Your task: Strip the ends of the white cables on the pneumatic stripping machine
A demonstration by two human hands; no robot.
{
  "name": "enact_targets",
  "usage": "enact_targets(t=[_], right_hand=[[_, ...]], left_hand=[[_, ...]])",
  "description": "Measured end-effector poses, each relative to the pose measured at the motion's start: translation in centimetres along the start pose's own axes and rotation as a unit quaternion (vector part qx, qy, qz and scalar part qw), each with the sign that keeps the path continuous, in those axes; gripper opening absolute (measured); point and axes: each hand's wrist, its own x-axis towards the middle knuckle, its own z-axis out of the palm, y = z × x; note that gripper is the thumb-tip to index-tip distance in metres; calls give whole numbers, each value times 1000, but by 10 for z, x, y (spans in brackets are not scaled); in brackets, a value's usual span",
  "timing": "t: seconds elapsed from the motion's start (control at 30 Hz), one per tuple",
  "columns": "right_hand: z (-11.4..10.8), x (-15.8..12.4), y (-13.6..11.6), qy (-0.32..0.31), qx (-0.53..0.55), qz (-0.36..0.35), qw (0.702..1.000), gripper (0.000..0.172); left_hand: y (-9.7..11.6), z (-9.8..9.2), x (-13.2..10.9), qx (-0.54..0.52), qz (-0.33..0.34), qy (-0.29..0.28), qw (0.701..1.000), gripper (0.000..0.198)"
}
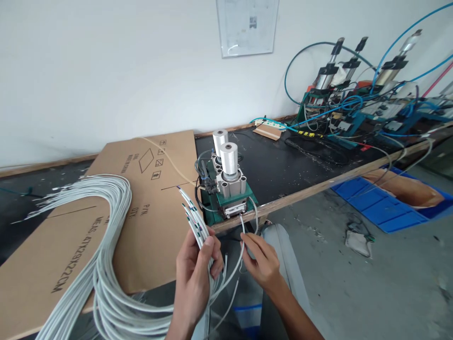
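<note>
My left hand is closed around several white cables, whose upper ends fan out with dark and green marks near the tips. My right hand pinches a single white cable between thumb and fingers. That cable's end reaches the front of a small pneumatic machine with a green base and two knurled silver cylinders; whether the tip is inside cannot be made out. A thick bundle of white cables curves over a flattened cardboard box on the left and runs toward my left hand.
The flattened cardboard covers the left of the black bench. More pneumatic machines with blue hoses stand at the far right. A blue bin sits on the floor under the bench edge. My legs are below the hands.
</note>
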Motion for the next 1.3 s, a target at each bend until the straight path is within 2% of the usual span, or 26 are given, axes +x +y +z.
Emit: enact_targets(t=[0.2, 0.43, 0.57, 0.7, 0.8, 0.87, 0.97, 1.03, 1.1, 1.23, 1.3], right_hand=[[-28, -6, -17, -17, 7, -16, 1000, 50], [-37, 1, -24, -2, 24, -53, 998, 52], [-41, 1, -26, -4, 31, -57, 998, 52], [-45, -17, -29, -3, 20, -18, 1000, 44], [-49, -17, -36, 30, 62, 91, 993, 33], [-49, -2, -42, 11, 139, 185, 973, 29], [-44, 32, -46, -41, 258, 293, 920, 21], [-38, 49, -45, -64, 324, 344, 879, 16], [-33, 56, -41, -71, 371, 379, 845, 20], [-29, 51, -35, -37, 413, 412, 812, 22], [-32, 45, -35, -68, 442, 422, 788, 23]], left_hand=[[-1, 0, -6, 17, 2, -19, 1000, 22], [-2, -1, -7, 79, 45, -27, 995, 20], [-1, -5, -6, 150, 56, -23, 987, 21], [-3, -7, -4, 205, 33, -22, 978, 27], [-9, -6, -3, 199, -2, -43, 979, 34], [-14, -5, -4, 200, -29, -65, 977, 34], [-20, -3, -5, 194, -61, -105, 973, 34], [-21, -3, -6, 195, -68, -123, 971, 34], [-21, -5, -7, 216, -61, -127, 966, 33], [-20, -8, -7, 246, -5, -63, 967, 33], [-18, -7, -6, 218, -6, -36, 975, 34]])
